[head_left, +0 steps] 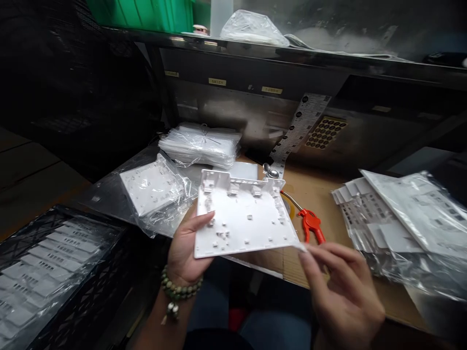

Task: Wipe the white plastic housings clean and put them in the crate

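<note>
Dim workshop surroundings frame a brown desk (321,194), backed by a dark metal panel with small yellow labels and a perforated vent. On a ledge above, a green crate (146,12) and a crumpled clear bag (251,26) are seen.

A white plastic plate (242,216), flat and moulded with small clips and ribs on its upper face, is held above the desk's near edge, tilted slightly toward the camera. It is gripped at its lower left corner by the left hand (186,253), with the thumb laid on the upper face and the fingers beneath. A bead bracelet (178,290) is worn on that wrist. The right hand (339,291) is set at the plate's lower right corner, its fingertips loosely curled and pinching or just touching the corner; a firm grip cannot be told.

Just behind the plate, a red-handled air blow gun (310,223) is laid on the desk, partly hidden by the plate's right edge. To the left, a similar plate in a clear bag (153,192) is lying, and behind it a stack of empty clear bags (200,143) is piled. On the right, a heap of bagged white parts (404,223) is spread over the desk. At lower left, a black crate (54,277) is filled with more bagged white parts.
</note>
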Demonstrator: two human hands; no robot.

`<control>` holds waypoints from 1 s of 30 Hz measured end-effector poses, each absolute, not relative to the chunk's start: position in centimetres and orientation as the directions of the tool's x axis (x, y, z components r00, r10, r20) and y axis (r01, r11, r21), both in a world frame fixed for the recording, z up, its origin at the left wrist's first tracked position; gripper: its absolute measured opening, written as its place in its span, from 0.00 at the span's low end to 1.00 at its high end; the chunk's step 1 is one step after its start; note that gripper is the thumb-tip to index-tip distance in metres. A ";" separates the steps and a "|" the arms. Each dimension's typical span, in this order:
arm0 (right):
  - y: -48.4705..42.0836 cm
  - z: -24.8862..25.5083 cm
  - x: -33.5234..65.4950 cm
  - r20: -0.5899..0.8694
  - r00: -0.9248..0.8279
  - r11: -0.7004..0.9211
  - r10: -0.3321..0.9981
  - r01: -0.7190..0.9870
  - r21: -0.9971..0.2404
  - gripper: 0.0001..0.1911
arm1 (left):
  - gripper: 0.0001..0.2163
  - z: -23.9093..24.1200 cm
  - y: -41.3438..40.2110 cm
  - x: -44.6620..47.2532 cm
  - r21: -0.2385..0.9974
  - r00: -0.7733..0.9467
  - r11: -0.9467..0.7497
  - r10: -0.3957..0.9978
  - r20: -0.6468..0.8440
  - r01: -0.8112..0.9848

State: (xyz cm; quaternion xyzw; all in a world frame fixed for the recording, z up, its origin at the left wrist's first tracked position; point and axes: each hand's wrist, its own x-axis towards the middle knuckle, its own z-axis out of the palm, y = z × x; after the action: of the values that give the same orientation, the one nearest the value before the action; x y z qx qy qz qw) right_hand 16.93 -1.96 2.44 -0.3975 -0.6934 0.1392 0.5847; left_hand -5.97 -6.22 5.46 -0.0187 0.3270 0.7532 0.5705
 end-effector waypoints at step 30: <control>-3.5 4.4 13.2 0.835 -0.247 0.867 0.492 0.228 -0.443 0.16 | 0.44 7.7 -3.1 -2.2 0.517 -0.523 -0.335 0.807 -0.274 -0.788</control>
State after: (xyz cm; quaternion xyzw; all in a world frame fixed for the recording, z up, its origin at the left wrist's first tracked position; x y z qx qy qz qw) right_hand 13.18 -3.55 4.36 -0.2301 -0.7811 0.1160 0.5688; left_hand -2.18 -3.13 7.66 0.0157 0.3068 0.8170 0.4881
